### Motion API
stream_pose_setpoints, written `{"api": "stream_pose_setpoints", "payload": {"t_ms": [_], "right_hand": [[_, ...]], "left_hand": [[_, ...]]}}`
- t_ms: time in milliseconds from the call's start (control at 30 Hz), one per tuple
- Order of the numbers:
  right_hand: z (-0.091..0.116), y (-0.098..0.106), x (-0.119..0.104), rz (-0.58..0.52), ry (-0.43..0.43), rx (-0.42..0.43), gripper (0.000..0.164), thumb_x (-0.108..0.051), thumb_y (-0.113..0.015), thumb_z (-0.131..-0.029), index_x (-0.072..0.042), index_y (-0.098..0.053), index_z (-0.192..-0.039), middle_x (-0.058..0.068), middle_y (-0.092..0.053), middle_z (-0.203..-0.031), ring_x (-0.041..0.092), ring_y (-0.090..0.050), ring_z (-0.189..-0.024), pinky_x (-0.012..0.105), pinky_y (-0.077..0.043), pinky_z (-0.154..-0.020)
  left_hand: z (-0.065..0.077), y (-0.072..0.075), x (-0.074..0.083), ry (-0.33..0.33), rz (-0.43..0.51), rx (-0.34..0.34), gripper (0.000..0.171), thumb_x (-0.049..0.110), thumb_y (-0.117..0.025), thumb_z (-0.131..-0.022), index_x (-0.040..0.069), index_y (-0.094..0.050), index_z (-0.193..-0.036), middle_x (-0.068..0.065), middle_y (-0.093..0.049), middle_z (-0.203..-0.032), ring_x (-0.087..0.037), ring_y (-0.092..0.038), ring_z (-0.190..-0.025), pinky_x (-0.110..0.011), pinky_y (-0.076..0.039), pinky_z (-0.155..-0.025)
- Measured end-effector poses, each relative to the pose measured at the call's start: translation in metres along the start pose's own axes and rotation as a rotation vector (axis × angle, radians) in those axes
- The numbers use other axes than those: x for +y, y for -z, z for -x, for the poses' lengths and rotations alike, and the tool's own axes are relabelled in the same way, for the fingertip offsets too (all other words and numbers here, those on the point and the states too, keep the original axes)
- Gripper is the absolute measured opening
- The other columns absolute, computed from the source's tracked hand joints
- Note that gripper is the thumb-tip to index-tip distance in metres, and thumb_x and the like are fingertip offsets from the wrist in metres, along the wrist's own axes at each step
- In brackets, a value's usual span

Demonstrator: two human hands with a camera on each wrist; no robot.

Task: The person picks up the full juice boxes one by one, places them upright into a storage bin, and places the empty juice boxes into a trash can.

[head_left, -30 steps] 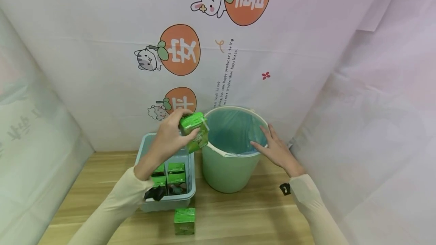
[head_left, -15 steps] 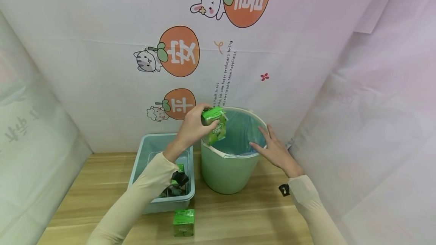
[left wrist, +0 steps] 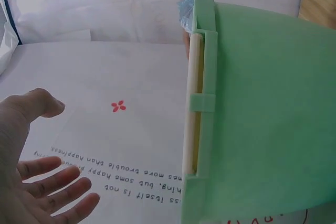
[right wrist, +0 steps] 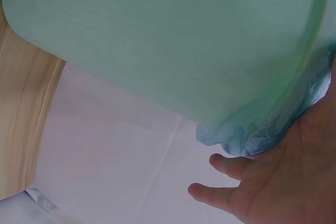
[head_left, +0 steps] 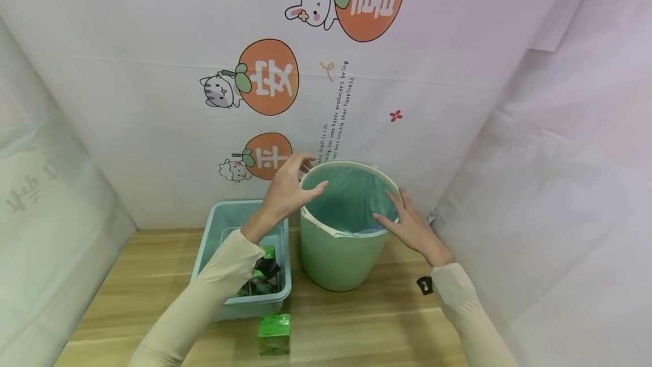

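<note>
A green trash bin (head_left: 341, 262) stands on the table, lined with a blue plastic bag (head_left: 351, 197). At its left rim, my left hand (head_left: 285, 188) hovers with thumb and fingers spread apart and nothing between them. The left wrist view shows that hand (left wrist: 50, 187) bare beside the bin's rim. My right hand (head_left: 415, 228) rests on the bin's right rim, fingers extended over the edge. In the right wrist view the bag's crumpled edge (right wrist: 252, 135) lies against the right palm. The bottom of the bin is hidden.
A light blue plastic tub (head_left: 219, 217) left of the bin holds several green drink cartons (head_left: 269, 252), partly hidden by the left forearm. One green drink carton (head_left: 274, 334) stands on the wooden table (head_left: 356, 327) in front of the tub. Printed white cloth (head_left: 433, 101) encloses the back and sides.
My left hand carried a green drink carton rightward from above the tub to over the bin and let it go; the carton is out of sight. The right hand stayed at the rim.
</note>
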State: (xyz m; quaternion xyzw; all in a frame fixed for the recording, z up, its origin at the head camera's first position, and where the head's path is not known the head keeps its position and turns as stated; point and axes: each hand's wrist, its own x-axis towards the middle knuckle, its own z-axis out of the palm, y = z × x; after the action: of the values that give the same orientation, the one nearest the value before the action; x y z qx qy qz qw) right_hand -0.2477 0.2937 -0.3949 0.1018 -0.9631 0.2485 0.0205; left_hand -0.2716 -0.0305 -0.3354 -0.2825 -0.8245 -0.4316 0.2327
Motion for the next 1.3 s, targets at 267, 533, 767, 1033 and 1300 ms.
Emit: {"api": "stream_pose_setpoints", "payload": {"t_ms": [267,533,767,1033,1300], "right_hand": [[0.001,0.001,-0.003,-0.006,-0.007,-0.006,0.090,-0.065,-0.051,-0.105,-0.012,-0.018,-0.170,0.023,0.008,-0.176,0.059,-0.050,-0.134,0.083,-0.037,-0.104],[0.002,0.001,-0.003,-0.016,-0.005,-0.004,0.092,-0.065,-0.051,-0.104,-0.011,-0.018,-0.170,0.022,0.008,-0.176,0.060,-0.047,-0.137,0.084,-0.034,-0.105],[0.000,0.001,0.000,-0.008,-0.005,-0.010,0.091,-0.065,-0.050,-0.105,-0.010,-0.017,-0.170,0.023,0.009,-0.175,0.058,-0.049,-0.135,0.084,-0.035,-0.105],[-0.002,0.002,-0.003,-0.014,0.008,-0.002,0.090,-0.063,-0.052,-0.105,-0.010,-0.019,-0.170,0.024,0.008,-0.175,0.058,-0.051,-0.134,0.084,-0.036,-0.104],[-0.001,0.001,-0.002,0.006,0.010,0.005,0.089,-0.061,-0.051,-0.106,-0.009,-0.019,-0.170,0.026,0.006,-0.175,0.057,-0.055,-0.130,0.083,-0.039,-0.102]], "left_hand": [[0.023,0.013,-0.006,0.013,0.010,-0.012,0.054,0.018,-0.086,-0.089,0.000,-0.061,-0.133,-0.017,-0.065,-0.120,-0.034,-0.064,-0.108,-0.050,-0.060,-0.085],[0.058,0.020,-0.012,0.028,-0.001,-0.047,0.055,0.017,-0.087,-0.089,0.001,-0.060,-0.135,-0.014,-0.065,-0.120,-0.027,-0.064,-0.105,-0.044,-0.060,-0.087],[0.100,0.017,-0.019,0.048,0.004,-0.060,0.054,0.017,-0.087,-0.089,0.005,-0.061,-0.134,-0.006,-0.065,-0.117,-0.022,-0.064,-0.106,-0.042,-0.061,-0.087],[0.149,0.014,-0.033,-0.030,0.052,-0.036,0.051,0.011,-0.088,-0.085,0.006,-0.063,-0.130,-0.002,-0.067,-0.113,-0.020,-0.065,-0.103,-0.033,-0.062,-0.082],[0.207,0.005,-0.053,-0.065,0.131,-0.089,0.055,0.004,-0.089,-0.080,0.010,-0.064,-0.129,0.002,-0.066,-0.112,-0.018,-0.066,-0.095,-0.032,-0.063,-0.076]]}}
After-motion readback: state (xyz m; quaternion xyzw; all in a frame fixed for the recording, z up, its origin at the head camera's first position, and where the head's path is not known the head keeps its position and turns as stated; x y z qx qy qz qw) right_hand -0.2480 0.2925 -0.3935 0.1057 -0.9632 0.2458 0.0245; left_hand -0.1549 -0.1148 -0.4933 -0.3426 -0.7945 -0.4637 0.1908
